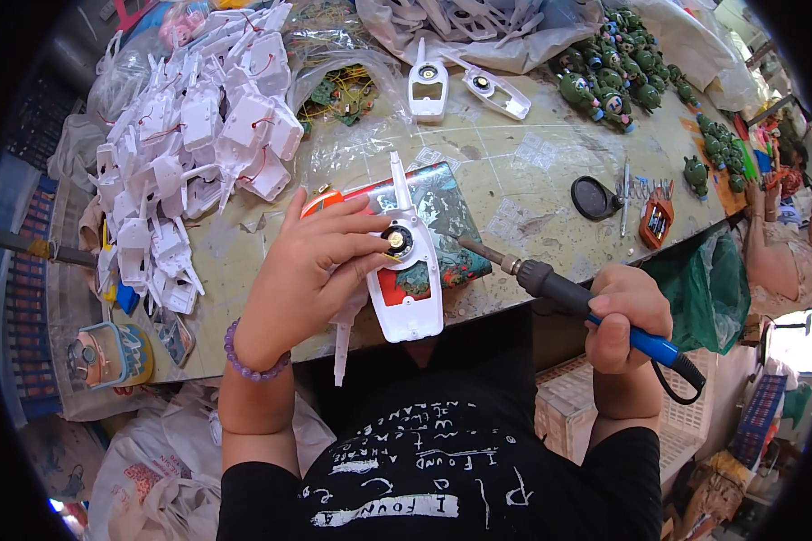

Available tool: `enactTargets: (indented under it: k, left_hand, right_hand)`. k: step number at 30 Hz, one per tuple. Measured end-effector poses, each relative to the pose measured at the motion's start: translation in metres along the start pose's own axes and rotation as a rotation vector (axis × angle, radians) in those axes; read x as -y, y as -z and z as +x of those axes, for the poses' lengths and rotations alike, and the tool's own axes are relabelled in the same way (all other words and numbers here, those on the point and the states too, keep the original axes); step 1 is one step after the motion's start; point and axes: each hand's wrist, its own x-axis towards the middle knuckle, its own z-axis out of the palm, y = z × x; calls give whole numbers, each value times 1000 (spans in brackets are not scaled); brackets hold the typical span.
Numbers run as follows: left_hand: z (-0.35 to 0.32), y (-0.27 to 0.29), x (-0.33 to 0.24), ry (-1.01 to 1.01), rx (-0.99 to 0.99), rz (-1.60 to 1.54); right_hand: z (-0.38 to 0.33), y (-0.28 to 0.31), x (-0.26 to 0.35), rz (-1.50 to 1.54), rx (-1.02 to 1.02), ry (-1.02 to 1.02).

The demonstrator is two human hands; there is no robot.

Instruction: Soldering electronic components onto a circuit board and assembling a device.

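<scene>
My left hand (311,270) holds a white plastic toy shell (408,270) with a long antenna, fingers pinching beside the small round speaker (396,240) set in it. A second white shell piece (341,338) hangs below that hand. My right hand (624,320) grips a soldering iron (568,293) by its blue and black handle, its metal tip pointing left toward the shell, a short way from it. Under the shell lies a flat printed box (442,212) on the worn table (532,171).
A big heap of white shells with red wires (189,144) fills the table's left. Two more white shells (429,86) lie at the back. Several green toy figures (609,77) sit at the back right, near a black round lid (594,197) and an orange tool (657,221). Plastic bags lie below left.
</scene>
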Motion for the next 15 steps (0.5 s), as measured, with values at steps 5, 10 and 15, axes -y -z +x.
enactTargets:
  k: [5, 10, 15]
  left_hand:
    - [0, 2, 1, 19, 3, 7]
    - [2, -5, -3, 23, -94, 33]
    - [4, -9, -12, 6, -144, 101]
  right_hand:
    - [0, -3, -2, -19, -9, 41]
    - [-4, -1, -1, 47, -27, -64]
    - [-4, -1, 1, 34, -14, -81]
